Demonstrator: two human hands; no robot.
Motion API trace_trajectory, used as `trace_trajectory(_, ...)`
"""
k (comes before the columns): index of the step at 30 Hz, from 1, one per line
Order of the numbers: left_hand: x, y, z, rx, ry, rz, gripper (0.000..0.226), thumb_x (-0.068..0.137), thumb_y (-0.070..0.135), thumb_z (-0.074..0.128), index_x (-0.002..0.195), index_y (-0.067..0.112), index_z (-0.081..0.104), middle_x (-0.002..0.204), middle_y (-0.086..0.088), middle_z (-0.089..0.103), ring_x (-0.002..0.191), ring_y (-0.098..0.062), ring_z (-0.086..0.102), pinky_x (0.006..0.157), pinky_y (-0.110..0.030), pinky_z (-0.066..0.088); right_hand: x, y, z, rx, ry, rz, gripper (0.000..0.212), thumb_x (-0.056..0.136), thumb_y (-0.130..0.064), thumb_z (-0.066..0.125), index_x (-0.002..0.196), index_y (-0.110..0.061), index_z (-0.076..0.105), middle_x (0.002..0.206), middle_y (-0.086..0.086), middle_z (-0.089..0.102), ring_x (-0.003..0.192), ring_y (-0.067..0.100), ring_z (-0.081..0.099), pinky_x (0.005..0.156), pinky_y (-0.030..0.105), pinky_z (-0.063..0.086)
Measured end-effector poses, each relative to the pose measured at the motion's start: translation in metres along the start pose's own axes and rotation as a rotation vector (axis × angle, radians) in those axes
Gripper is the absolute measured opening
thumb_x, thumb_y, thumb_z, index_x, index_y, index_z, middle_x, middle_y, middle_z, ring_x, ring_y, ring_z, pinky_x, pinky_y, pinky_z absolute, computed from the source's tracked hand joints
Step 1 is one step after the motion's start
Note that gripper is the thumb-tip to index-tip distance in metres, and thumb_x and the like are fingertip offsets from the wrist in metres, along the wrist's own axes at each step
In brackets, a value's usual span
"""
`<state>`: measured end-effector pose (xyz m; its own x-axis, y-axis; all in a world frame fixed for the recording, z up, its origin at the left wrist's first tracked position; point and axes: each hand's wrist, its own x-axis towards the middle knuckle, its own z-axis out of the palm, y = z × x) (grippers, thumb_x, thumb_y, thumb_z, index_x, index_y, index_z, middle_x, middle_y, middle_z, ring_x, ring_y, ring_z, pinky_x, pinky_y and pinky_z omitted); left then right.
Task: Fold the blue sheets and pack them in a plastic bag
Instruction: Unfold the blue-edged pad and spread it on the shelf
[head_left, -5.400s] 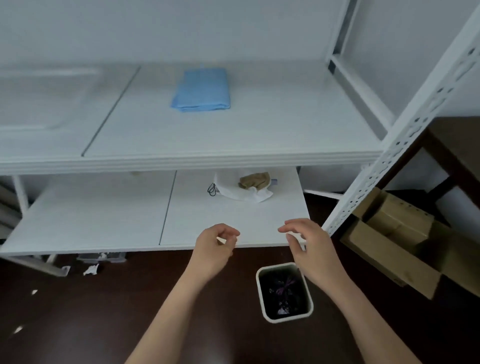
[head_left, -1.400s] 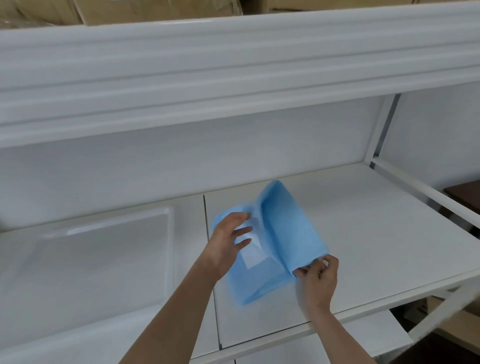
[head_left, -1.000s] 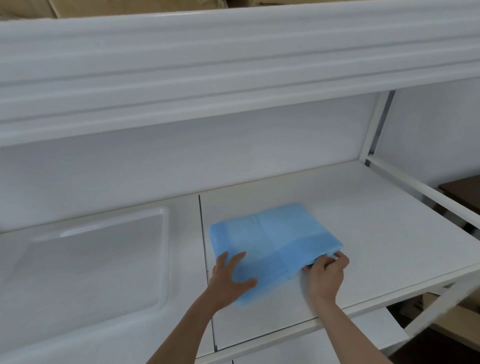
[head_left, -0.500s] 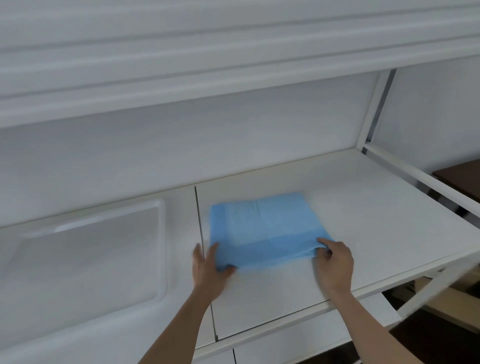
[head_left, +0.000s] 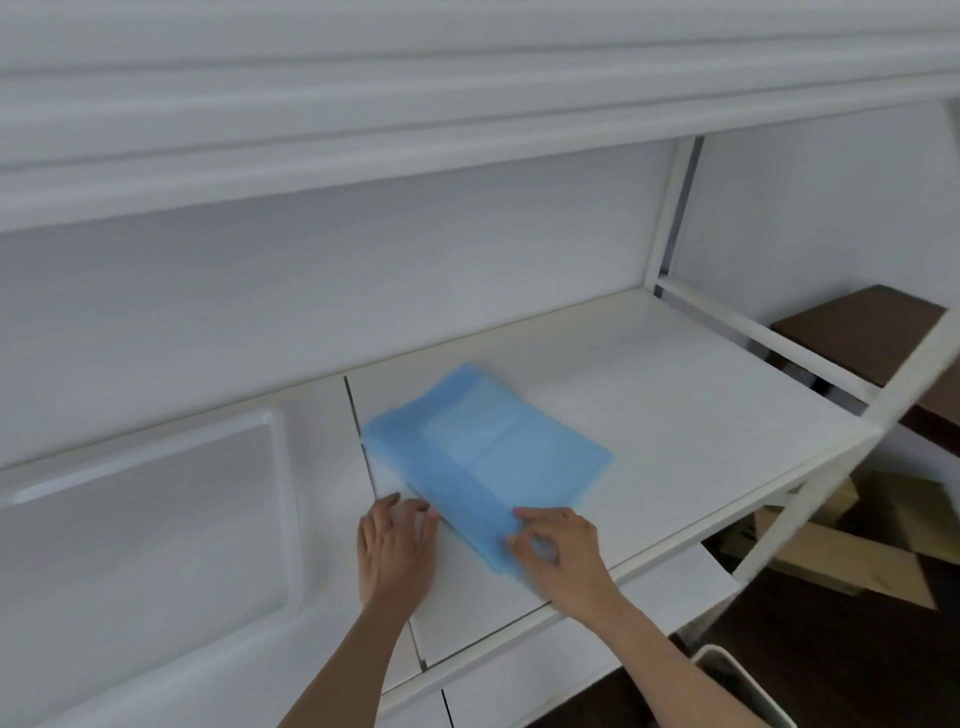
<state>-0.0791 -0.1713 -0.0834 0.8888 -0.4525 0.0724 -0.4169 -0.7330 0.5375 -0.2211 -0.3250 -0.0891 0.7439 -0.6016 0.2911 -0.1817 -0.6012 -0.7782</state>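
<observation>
White shelf (head_left: 675, 415), blue sheet (head_left: 483, 457) lying flat and skewed near front edge (good firm backing for creasing). Left hand (head_left: 395, 551) flat, fingers straight, touching the near edge to steady; right hand (head_left: 558, 551) pinching near corner, likely to start a fold.

Both bare forearms reach forward and up from the bottom of the view. The left hand (head_left: 397, 551) lies palm down with its fingers straight and close together, the fingertips pointing away from the body and pressing flat. The right hand (head_left: 558, 553) sits just beside it, a little farther to the right, wrist bent slightly inward. Its thumb and forefinger are curled together in a pinch, while the other fingers are bent loosely behind them.
</observation>
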Motion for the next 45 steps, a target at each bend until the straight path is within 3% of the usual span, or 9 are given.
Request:
trace_trajectory(4,-0.005,0.001,-0.005,0.027,-0.026,0.027,0.039,0.099,0.045,0.030,0.128,0.031,0.052,0.141,0.000,0.034,0.134,-0.018,0.027,0.117,-0.032,0.014,0.007,-0.003,-0.006,-0.039,0.076,-0.174,0.021,0.082,-0.036,0.058,0.095,-0.027,0.073,0.106,-0.020,0.069,0.104,-0.003,0.061,0.089,0.031,0.051)
trace_trajectory(9,-0.007,-0.003,-0.005,0.087,-0.047,0.057,0.044,0.097,0.051,0.028,0.134,0.035,0.046,0.143,0.001,0.031,0.137,-0.016,0.025,0.119,-0.032,0.009,0.002,0.013,-0.010,-0.274,-0.283,-0.005,0.051,0.089,-0.046,0.053,0.138,-0.034,0.045,0.148,-0.023,0.025,0.141,-0.006,0.010,0.117,0.024,0.004)
trace_trajectory(13,-0.006,-0.003,-0.004,0.139,-0.083,0.062,0.047,0.096,0.054,0.029,0.139,0.037,0.040,0.145,0.001,0.028,0.138,-0.017,0.021,0.119,-0.035,0.009,0.002,0.013,-0.012,-0.308,-0.318,0.008,0.055,0.085,-0.020,0.055,0.139,-0.030,0.046,0.155,-0.011,0.026,0.146,0.004,0.013,0.112,0.018,-0.009)
trace_trajectory(21,-0.001,0.013,-0.002,0.085,-0.069,-0.109,0.035,0.097,0.049,0.029,0.125,0.038,0.048,0.138,0.003,0.034,0.134,-0.017,0.025,0.118,-0.035,0.010,0.022,0.021,-0.027,-0.339,-0.328,-0.114,0.035,0.090,-0.038,0.051,0.122,-0.032,0.064,0.141,-0.013,0.049,0.132,0.000,0.042,0.119,0.025,0.016)
trace_trajectory(29,0.005,0.056,0.023,-0.112,0.069,-0.414,0.035,0.096,0.033,0.034,0.122,0.025,0.057,0.145,-0.002,0.035,0.139,-0.022,0.021,0.118,-0.039,0.004,0.045,0.036,-0.046,-0.339,-0.325,-0.258,0.039,0.079,-0.040,0.044,0.107,-0.037,0.071,0.119,-0.026,0.064,0.108,-0.006,0.059,0.092,0.015,0.047)
trace_trajectory(33,-0.005,0.055,0.026,-0.212,0.155,-0.311,0.042,0.089,0.014,0.038,0.126,0.022,0.056,0.136,0.001,0.051,0.135,-0.026,0.035,0.115,-0.042,0.022,0.059,0.045,-0.050,-0.347,-0.286,-0.373,0.029,0.086,-0.033,0.042,0.102,-0.034,0.067,0.083,-0.013,0.070,0.074,0.010,0.065,0.061,0.022,0.050)
trace_trajectory(37,-0.018,0.062,0.026,-0.299,0.214,-0.130,0.045,0.092,0.032,0.031,0.133,0.029,0.050,0.121,0.010,0.061,0.109,-0.017,0.055,0.093,-0.037,0.045,0.053,0.051,-0.048,-0.242,-0.172,-0.273,0.014,0.090,-0.034,0.043,0.093,-0.031,0.057,0.070,-0.010,0.064,0.060,0.012,0.057,0.052,0.019,0.039)
trace_trajectory(41,-0.017,0.060,0.029,-0.261,0.231,-0.061,0.051,0.096,0.051,0.022,0.135,0.031,0.049,0.124,0.016,0.060,0.111,-0.009,0.056,0.096,-0.036,0.044,0.049,0.055,-0.041,-0.296,-0.175,-0.405,0.030,0.078,-0.032,0.051,0.103,-0.031,0.066,0.109,-0.016,0.067,0.098,0.004,0.063,0.076,0.021,0.052)
trace_trajectory(45,-0.017,0.059,0.034,-0.205,0.278,-0.071,0.055,0.093,0.055,0.019,0.114,0.025,0.060,0.106,0.010,0.064,0.098,-0.014,0.057,0.086,-0.035,0.046,0.055,0.069,-0.031,-0.457,-0.196,-0.369,0.040,0.080,-0.033,0.047,0.117,-0.029,0.063,0.133,-0.001,0.058,0.124,0.021,0.053,0.106,0.039,0.029)
